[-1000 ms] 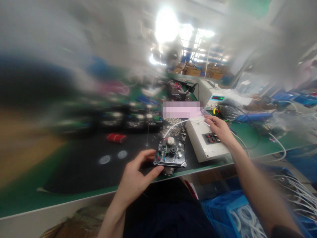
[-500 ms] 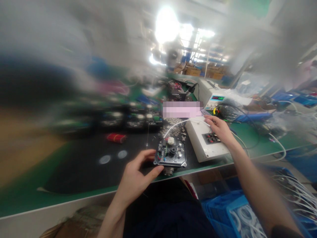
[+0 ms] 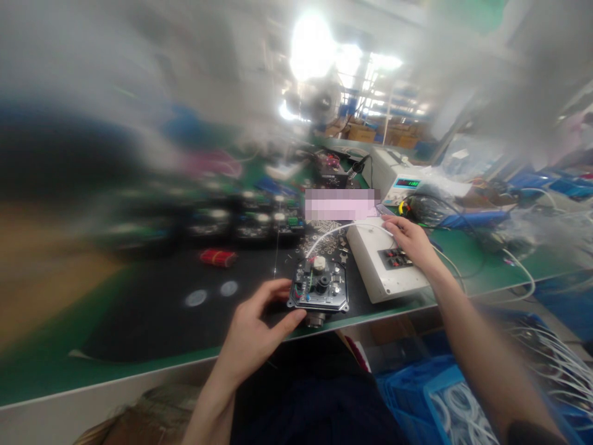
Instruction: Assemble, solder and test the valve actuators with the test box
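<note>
A small grey circuit module (image 3: 319,287) with a black knob and coloured wires sits on the black mat (image 3: 152,309) near the bench's front edge. My left hand (image 3: 257,330) grips its left side, thumb at the front and fingers over the back corner. My right hand (image 3: 410,241) rests palm down on a white test box (image 3: 380,275) with black and red switches, fingers curled at its far edge by a white cable (image 3: 333,232).
Loose screws (image 3: 319,244) lie behind the module. A red part (image 3: 217,258) and a row of black modules (image 3: 245,224) lie further left. A meter with a green display (image 3: 406,183) stands behind. Blue bins (image 3: 445,402) with white cables are low right.
</note>
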Available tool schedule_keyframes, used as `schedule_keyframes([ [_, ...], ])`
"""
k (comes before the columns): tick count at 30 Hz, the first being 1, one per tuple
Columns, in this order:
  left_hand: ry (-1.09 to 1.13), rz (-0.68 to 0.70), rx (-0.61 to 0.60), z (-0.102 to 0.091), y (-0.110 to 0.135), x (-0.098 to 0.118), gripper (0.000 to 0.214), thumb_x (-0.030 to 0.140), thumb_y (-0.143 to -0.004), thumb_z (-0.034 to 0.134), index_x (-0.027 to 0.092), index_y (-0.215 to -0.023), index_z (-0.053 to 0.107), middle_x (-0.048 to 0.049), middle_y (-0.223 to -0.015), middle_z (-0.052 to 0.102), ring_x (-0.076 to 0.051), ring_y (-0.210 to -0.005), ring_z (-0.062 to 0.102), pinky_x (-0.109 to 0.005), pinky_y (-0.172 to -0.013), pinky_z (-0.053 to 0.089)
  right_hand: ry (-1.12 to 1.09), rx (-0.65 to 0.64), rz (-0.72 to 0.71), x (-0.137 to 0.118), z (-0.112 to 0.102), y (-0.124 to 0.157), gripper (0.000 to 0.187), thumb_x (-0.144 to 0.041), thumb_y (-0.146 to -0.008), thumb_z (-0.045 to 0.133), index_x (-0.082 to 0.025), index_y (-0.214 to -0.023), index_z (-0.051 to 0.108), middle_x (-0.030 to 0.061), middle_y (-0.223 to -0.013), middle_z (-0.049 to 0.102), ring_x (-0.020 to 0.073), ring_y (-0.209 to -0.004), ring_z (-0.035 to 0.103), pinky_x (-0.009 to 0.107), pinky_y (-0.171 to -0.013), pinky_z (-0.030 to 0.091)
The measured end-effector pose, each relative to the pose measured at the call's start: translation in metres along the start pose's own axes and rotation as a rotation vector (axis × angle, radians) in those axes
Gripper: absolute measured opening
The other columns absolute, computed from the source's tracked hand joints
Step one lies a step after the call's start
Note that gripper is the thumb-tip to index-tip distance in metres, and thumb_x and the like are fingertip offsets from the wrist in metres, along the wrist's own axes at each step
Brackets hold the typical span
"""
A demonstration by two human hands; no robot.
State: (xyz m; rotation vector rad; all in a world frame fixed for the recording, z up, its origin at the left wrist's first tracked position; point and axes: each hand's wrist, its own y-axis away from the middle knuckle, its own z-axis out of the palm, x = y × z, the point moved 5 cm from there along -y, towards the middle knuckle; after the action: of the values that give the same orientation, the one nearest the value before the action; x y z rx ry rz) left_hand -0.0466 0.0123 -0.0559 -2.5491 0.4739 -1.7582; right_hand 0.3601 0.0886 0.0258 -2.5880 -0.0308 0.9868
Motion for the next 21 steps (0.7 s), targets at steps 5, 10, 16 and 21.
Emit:
schedule_keyframes([
  [5, -0.003, 0.000, -0.004, -0.0004, 0.0000, 0.0005, 0.048, 0.048, -0.091, 0.081, 0.028, -0.132, 0.065, -0.0029, -0.121, 0.077, -0.021, -0.111, 0.075, -0.035, -0.103, 0.062, 0.001, -0.002, -0.002, 0.0011, 0.0002, 0.0001, 0.034, -0.053, -0.100, 0.060, -0.025, -0.107, 0.077, 0.0125, -0.140, 0.074, 0.0357, -0.131, 0.069, 0.055, -0.117, 0.047],
  [10, -0.004, 0.006, -0.002, -0.0006, -0.0009, -0.0001, 0.049, 0.048, -0.091, 0.081, 0.028, -0.132, 0.065, -0.0031, -0.121, 0.077, -0.021, -0.111, 0.075, -0.036, -0.103, 0.062, -0.002, -0.002, 0.002, 0.0017, -0.0001, -0.0001, 0.034, -0.053, -0.100, 0.060, -0.024, -0.107, 0.076, 0.0127, -0.140, 0.075, 0.0358, -0.131, 0.069, 0.054, -0.116, 0.048],
  [16, -0.004, 0.004, -0.005, -0.0007, -0.0003, -0.0018, 0.050, 0.048, -0.091, 0.081, 0.028, -0.133, 0.065, -0.0031, -0.123, 0.077, -0.022, -0.113, 0.075, -0.036, -0.103, 0.062, 0.011, -0.002, 0.001, 0.0028, 0.0002, -0.0004, 0.033, -0.052, -0.100, 0.060, -0.025, -0.108, 0.077, 0.0126, -0.141, 0.074, 0.0346, -0.130, 0.070, 0.053, -0.117, 0.048],
  [21, -0.015, 0.002, -0.008, -0.0005, -0.0004, -0.0006, 0.050, 0.049, -0.091, 0.081, 0.028, -0.133, 0.065, -0.0029, -0.122, 0.077, -0.021, -0.112, 0.075, -0.036, -0.103, 0.062, 0.012, -0.002, 0.005, 0.0037, 0.0005, 0.0002, 0.033, -0.052, -0.100, 0.060, -0.025, -0.108, 0.076, 0.0124, -0.141, 0.074, 0.0345, -0.130, 0.070, 0.053, -0.116, 0.048],
])
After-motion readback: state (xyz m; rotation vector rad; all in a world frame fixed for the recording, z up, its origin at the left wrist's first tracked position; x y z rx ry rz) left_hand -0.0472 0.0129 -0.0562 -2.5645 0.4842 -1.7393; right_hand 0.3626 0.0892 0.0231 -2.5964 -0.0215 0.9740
